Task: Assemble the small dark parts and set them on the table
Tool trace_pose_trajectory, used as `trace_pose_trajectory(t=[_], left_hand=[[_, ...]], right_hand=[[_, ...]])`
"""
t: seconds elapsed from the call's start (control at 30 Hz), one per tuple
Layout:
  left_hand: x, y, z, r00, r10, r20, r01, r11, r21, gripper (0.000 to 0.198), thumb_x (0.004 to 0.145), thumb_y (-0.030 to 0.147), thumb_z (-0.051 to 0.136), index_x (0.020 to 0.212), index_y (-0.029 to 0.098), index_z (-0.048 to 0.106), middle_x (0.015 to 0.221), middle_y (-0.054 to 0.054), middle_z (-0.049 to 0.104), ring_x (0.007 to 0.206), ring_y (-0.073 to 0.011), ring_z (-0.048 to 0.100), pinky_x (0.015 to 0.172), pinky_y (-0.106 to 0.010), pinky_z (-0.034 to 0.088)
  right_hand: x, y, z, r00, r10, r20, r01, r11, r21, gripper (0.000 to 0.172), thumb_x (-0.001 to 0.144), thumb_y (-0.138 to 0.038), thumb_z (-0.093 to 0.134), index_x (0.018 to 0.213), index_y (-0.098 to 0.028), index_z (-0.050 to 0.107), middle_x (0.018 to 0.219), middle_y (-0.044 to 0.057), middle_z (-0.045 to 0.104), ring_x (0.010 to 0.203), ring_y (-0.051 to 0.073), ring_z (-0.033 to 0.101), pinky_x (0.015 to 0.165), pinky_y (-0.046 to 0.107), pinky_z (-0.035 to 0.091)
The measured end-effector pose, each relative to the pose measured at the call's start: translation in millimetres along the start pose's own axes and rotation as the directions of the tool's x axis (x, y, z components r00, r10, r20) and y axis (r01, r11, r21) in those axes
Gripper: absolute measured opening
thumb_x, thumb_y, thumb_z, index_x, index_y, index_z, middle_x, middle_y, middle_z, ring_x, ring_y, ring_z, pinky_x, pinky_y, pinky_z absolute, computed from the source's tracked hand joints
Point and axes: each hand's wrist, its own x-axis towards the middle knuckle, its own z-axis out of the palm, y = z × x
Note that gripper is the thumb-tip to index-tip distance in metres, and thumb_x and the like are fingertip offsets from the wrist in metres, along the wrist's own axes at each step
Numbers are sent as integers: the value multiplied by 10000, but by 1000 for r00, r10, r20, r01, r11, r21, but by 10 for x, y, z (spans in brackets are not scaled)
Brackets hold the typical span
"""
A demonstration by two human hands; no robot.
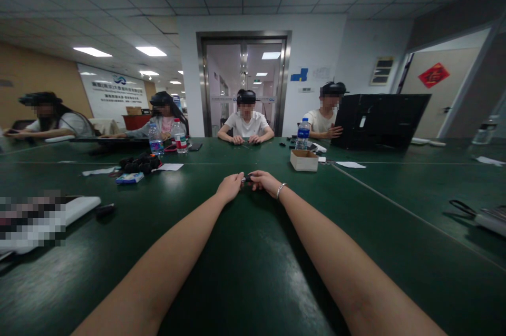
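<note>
Both my arms stretch forward over the dark green table [237, 267], and the hands meet near its middle. Between them is a small black object [247, 178] with a shiny, metal-looking end; it is too small to tell its kind. My left hand [229, 188] is closed, pinching the shiny end at its left. From the other side, the fingers of my right hand [268, 183] are closed on the black part. A silver bracelet [281, 190] circles my right wrist. The fingers partly hide the object.
An open cardboard box [303, 161] stands ahead to the right, with a water bottle [302, 134] behind it. Left lie a blue-white packet [129, 178] and a black tangled heap [140, 164]. Several people sit opposite; one holds a large black panel [379, 121].
</note>
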Motion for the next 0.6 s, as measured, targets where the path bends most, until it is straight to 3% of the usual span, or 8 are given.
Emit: trace_pose_trajectory(t=[0.43, 0.6], left_hand=[[-12, 19, -5, 998, -58, -18, 58, 998, -23, 610, 801, 633, 162, 734, 191, 578, 752, -39, 650, 648, -162, 569, 616, -259, 394], [-27, 22, -5, 1000, -8, 10, 8, 1000, -16, 478, 775, 620, 316, 826, 209, 555, 806, -18, 652, 685, -143, 561, 633, -239, 395]], right_hand=[[12, 4, -3, 1000, -1, 6, 1, 1000, -1, 152, 804, -89, 491, 933, -125, 562, 632, 8, 624, 424, 55, 540, 379, 158, 271], [12, 6, -4, 1000, -2, 5, 2, 1000, 10, 132, 805, -84, 486, 901, -120, 569, 642, 16, 628, 427, 53, 538, 385, 158, 273]])
